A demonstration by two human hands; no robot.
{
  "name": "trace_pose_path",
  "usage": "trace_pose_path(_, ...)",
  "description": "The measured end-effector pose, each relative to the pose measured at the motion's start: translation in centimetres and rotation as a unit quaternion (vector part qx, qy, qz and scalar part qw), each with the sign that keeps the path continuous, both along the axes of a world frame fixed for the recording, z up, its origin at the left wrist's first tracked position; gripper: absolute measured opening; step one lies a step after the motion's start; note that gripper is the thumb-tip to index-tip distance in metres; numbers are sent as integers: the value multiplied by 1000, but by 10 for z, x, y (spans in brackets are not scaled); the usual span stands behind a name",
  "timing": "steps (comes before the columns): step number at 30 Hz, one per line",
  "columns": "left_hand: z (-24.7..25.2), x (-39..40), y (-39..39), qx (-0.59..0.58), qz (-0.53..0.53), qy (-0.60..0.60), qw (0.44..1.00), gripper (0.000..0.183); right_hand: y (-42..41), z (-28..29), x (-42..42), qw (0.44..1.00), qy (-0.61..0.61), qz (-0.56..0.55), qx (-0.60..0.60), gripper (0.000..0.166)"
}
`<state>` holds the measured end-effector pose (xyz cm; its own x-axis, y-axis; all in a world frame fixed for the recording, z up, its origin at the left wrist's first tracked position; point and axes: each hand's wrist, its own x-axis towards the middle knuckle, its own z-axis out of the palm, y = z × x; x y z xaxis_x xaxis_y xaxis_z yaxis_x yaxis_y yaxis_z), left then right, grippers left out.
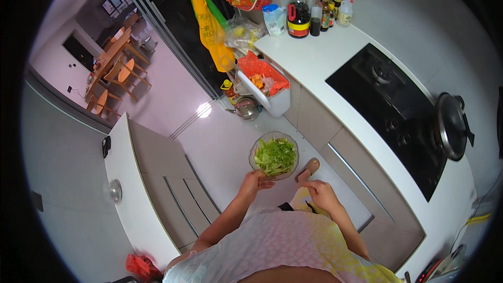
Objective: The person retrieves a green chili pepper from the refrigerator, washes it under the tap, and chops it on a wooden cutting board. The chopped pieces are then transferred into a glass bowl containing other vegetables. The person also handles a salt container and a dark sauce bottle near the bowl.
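Observation:
My left hand (254,185) grips the near rim of a clear glass bowl (252,164) with a scalloped edge. Sliced green vegetables (276,156), light green and leafy, fill the bowl, which is held above the floor. Right of the bowl and apart from it, my right hand (323,195) is in front of my body with its fingers curled. Nothing shows in that hand, though its palm is turned away. Below it, my sandalled foot (309,169) stands on the floor.
A black gas hob (387,114) with a lidded pan (450,125) is set into the right counter (310,53). Sauce bottles (298,17) stand at its far end. Ahead are a lined waste bin (279,100) and a kettle (246,108). Another counter (133,204) runs along the left.

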<state>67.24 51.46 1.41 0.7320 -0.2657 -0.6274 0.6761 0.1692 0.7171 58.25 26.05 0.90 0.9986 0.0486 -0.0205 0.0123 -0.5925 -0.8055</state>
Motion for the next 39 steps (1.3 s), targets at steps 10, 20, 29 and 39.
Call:
trace_pose_path(10, 29, 191, -94, -4, -7, -4, 1000, 35, -93, 39, 207, 999, 36, 11, -7, 22)
trace_pose_path(20, 10, 354, -175, -5, -39, -34, 999, 38, -129, 51, 315, 995, -48, -85, 32, 15)
trace_pose_path(29, -28, 465, -177, -56, -150, 24, 987, 30, -56, 81, 436, 968, -130, -215, -10, 13)
trace_pose_path(39, -93, 489, -205, -130, -282, -64, 949, 26, 39, 34, 668, 939, -174, -297, -12, 75)
